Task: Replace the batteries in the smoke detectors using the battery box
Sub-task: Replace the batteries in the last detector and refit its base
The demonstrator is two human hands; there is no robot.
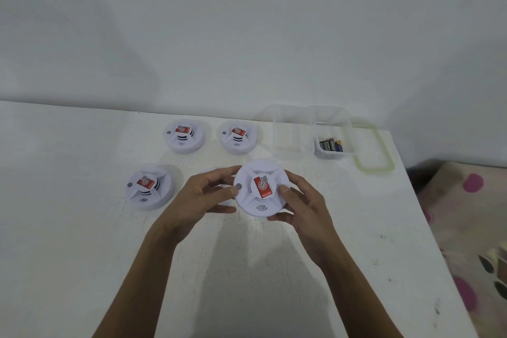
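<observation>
The right hand (297, 208) and left hand (204, 195) are closed around the rim of a smoke detector (260, 189), held just above the table (82, 255); a slip while it is twisted open is risked; the battery box (330, 147) is set well apart.

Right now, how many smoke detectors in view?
4. One held in both hands; one on the table left of the hands; two in the back row. None looks hidden.

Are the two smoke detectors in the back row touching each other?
Apart. The head view shows bare white table between the back-left detector and the back-right detector.
</observation>
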